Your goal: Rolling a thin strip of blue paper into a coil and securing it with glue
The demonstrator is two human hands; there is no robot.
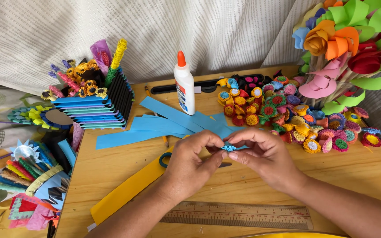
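Both of my hands meet over the middle of a wooden board (111, 165). My left hand (191, 164) and my right hand (263, 155) pinch between their fingertips a small blue rolled paper flower (229, 148). Loose blue paper strips (164, 123) lie just behind the hands. Under my left hand, scissors with a blue handle (165, 159) rest on the board, mostly hidden. A yellow paper strip (126, 190) runs diagonally below my left wrist.
A white glue bottle (184, 86) with an orange cap stands at the back. A heap of small coloured paper flowers (287, 114) lies to the right, large paper roses (349, 39) above it. A paper holder of flowers (94, 103) stands left. A wooden ruler (239, 215) lies near.
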